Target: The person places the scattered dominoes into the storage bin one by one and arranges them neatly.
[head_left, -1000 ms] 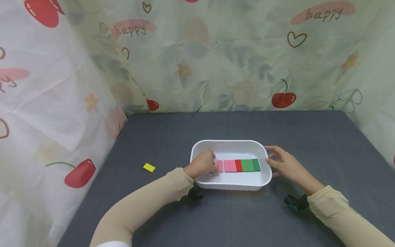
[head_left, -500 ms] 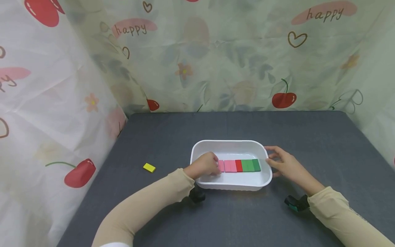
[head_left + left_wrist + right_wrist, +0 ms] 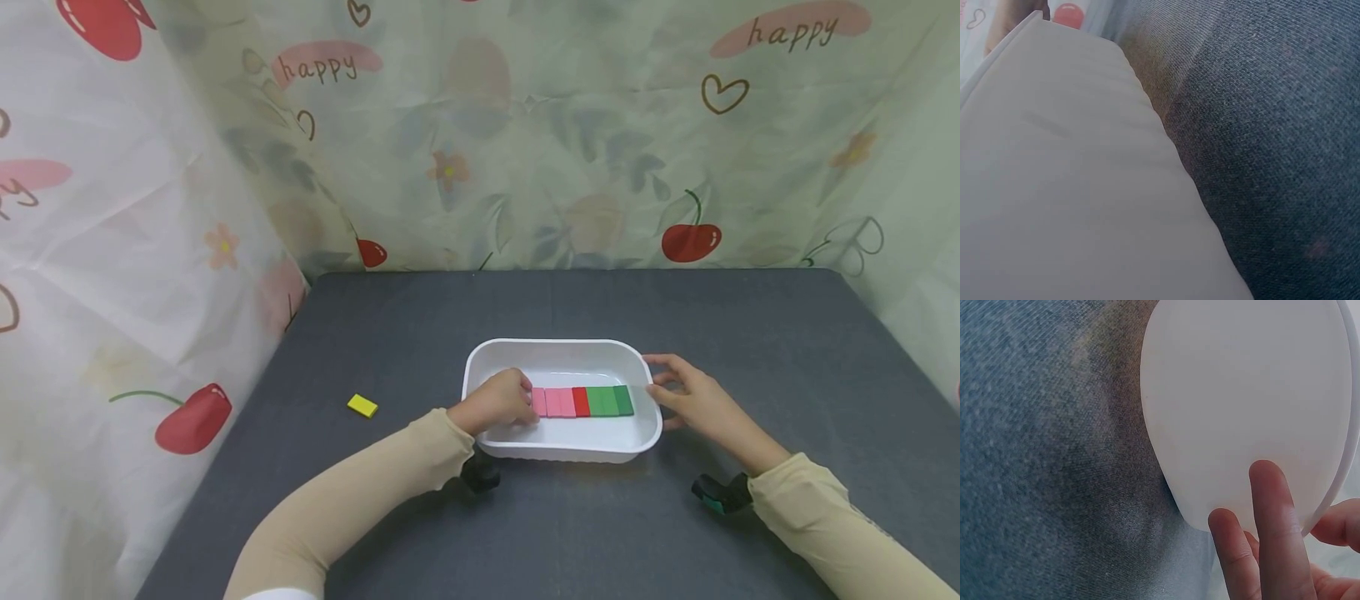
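A white plastic tray stands on the dark cloth. Inside it, flat domino-like tiles lie edge to edge: pink, then a red tile, then green tiles. My left hand reaches in over the left rim and pinches the leftmost pink tile with curled fingers; its palm side is hidden. At the right end, my right hand touches the rim and outer wall. In the right wrist view its fingers lie nearly straight against the tray wall.
A yellow tile lies on the cloth-covered table left of the tray. Printed curtains hang behind and at the sides. Black wrist cameras sit below both wrists. The tray's outer wall fills much of the left wrist view.
My left hand has moved slightly right with the leftmost pink tile, and the gap between it and the other pink tiles has closed. My right hand has stayed at the tray's end.
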Demonstrator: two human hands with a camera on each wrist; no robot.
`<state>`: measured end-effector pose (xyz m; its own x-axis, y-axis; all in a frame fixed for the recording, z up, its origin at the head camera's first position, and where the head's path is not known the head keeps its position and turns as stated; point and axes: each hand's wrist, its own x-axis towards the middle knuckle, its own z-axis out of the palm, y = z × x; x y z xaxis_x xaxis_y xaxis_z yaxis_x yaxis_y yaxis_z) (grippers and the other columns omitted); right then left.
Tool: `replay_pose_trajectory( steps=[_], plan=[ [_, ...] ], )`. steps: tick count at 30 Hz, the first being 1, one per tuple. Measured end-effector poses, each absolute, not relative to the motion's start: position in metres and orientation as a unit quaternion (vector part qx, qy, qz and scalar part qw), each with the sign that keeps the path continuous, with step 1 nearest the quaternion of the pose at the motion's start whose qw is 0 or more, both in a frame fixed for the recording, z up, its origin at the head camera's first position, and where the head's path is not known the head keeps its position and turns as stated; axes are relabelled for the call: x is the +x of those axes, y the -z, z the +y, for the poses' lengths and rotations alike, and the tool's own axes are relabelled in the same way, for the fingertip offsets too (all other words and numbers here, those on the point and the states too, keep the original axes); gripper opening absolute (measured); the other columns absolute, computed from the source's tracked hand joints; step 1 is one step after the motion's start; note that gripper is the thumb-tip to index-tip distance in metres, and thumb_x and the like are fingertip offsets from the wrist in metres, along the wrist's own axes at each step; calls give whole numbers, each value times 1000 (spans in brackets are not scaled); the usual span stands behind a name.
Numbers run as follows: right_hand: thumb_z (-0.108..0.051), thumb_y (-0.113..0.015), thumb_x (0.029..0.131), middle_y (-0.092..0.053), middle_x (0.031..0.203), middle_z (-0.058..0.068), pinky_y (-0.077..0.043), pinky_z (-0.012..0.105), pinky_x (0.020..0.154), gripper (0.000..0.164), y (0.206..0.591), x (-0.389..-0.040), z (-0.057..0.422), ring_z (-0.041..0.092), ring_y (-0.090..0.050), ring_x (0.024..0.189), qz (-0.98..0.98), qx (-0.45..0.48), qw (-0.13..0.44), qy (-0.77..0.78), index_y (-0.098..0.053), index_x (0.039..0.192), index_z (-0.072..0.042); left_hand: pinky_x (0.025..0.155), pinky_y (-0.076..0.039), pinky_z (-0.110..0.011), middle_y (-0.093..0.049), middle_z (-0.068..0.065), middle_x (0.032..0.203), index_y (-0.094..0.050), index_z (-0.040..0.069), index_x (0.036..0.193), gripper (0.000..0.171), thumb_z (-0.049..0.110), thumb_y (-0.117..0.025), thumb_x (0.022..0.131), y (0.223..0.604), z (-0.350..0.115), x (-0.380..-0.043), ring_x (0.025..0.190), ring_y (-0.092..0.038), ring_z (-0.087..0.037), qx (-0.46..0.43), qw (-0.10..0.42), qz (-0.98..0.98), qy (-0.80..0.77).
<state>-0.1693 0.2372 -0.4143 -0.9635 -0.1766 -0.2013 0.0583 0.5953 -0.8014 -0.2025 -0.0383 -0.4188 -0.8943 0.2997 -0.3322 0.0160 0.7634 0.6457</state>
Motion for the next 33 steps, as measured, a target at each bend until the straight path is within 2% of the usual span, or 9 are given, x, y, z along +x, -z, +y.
replay_pose_trajectory(
  steps=[25,30,33],
  plan=[
    [-18,-55,98,-48,128,30,-58,38,67,58,413,-170,238,37,-63,105,880,-28,137,454,-29,148,-5,67,-45,-24,-62,-7,84,-60,-5,111,41,6,-78,76,419,-38,-206,73,-54,-16,99,217,912,-334],
    [-18,-56,98,-49,127,30,-58,38,66,58,413,-169,237,38,-63,105,879,-31,138,454,-29,148,-4,71,-49,-27,-66,-10,92,-57,-4,118,46,7,-76,78,416,-44,-207,76,-61,-16,91,222,903,-356],
    [-18,-56,98,-49,127,30,-58,38,66,58,412,-169,236,38,-63,105,879,-35,136,455,-29,148,-4,78,-53,-31,-65,-12,100,-54,-2,124,46,9,-72,83,402,-56,-206,80,-67,-17,88,231,878,-409]
  ],
)
